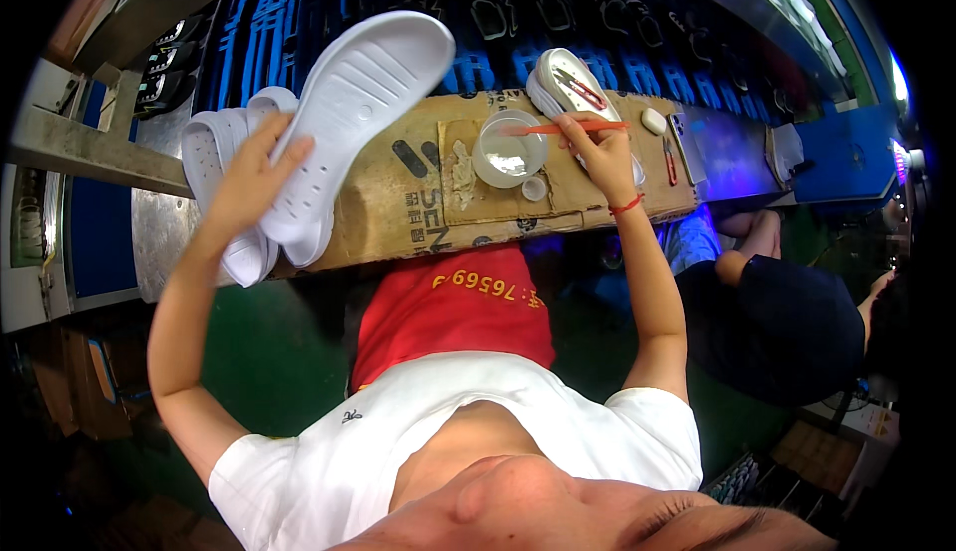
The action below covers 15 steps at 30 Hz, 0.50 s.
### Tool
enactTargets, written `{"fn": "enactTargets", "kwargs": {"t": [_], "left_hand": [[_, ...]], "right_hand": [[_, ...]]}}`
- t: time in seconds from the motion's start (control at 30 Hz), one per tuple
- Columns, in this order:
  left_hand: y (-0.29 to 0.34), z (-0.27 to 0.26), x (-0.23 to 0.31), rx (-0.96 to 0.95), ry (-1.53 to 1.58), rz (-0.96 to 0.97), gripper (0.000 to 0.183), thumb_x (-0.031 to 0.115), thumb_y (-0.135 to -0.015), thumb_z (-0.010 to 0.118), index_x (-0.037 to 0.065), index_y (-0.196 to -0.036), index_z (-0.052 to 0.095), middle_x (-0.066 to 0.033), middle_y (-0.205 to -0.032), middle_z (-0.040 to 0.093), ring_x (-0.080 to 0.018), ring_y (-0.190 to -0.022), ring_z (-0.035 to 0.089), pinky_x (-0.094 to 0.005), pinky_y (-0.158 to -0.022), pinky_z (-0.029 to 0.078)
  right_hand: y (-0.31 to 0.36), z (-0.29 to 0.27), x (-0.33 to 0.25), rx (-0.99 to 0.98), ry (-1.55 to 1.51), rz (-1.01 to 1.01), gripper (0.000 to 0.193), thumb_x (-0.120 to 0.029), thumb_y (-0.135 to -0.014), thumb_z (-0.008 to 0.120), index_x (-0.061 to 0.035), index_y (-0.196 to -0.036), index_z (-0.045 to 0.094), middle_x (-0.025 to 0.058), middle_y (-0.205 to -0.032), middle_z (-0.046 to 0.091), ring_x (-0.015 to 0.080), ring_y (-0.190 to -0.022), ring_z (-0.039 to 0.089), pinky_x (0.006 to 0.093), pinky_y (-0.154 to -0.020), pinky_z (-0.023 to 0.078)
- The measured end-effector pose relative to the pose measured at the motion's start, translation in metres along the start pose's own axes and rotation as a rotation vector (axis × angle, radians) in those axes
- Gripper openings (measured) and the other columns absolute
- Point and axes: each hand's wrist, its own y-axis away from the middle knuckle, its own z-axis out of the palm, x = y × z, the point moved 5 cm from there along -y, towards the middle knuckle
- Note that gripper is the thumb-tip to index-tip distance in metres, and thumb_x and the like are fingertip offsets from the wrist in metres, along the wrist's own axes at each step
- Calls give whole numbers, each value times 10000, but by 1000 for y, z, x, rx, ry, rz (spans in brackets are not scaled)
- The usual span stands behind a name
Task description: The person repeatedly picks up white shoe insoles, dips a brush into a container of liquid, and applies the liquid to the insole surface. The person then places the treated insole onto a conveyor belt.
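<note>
My left hand (254,168) grips a large white shoe sole (363,103) by its side, holding it tilted up over the left of the bench. Its ridged and hole-dotted inner face shows. Beside and behind that hand stand more white soles (206,143). My right hand (595,148) is closed round a thin orange-handled brush (578,127), whose tip end reaches over a clear plastic tub (510,149) of pale liquid. A small white cap (535,189) lies by the tub. Just behind my right hand rests another white sole (560,71) with red-handled snips (581,89) on it.
Cardboard (378,218) covers the bench. To the right lie a white rounded piece (653,121), a second red-handled tool (670,165) and a phone-like slab (687,148). Dark shoes ride a blue-lit conveyor (478,71) behind. A person in dark clothes (782,322) sits at the right.
</note>
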Motion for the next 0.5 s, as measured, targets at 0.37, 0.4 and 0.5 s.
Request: {"fn": "enactTargets", "kwargs": {"t": [0.37, 0.4, 0.5], "left_hand": [[57, 118, -27, -55, 1531, -210, 719, 354, -879, 423, -49, -1452, 262, -307, -1390, 414, -419, -1139, 570, -449, -928, 518], [57, 122, -30, -65, 1583, -251, 699, 352, -892, 392, -48, -1451, 267, -304, -1390, 417, -421, -1143, 567, -455, -929, 516], [60, 131, -39, -109, 1769, -369, 642, 329, -929, 298, -60, -1440, 293, -301, -1388, 424, -422, -1145, 564, -502, -928, 506]], "right_hand": [[3, 0, 7, 9, 28, 95, 223, -206, -899, 655, 2, -946, 717, 15, -702, 673, 44, -620, 553, 194, -565, 404], [4, -2, 10, -4, 5, 132, 218, -200, -899, 651, 3, -945, 716, 17, -706, 672, 42, -606, 544, 188, -556, 398], [6, -14, 25, -12, -237, 326, 208, -177, -907, 631, 13, -959, 701, 18, -713, 656, 45, -562, 504, 176, -524, 370]]}}
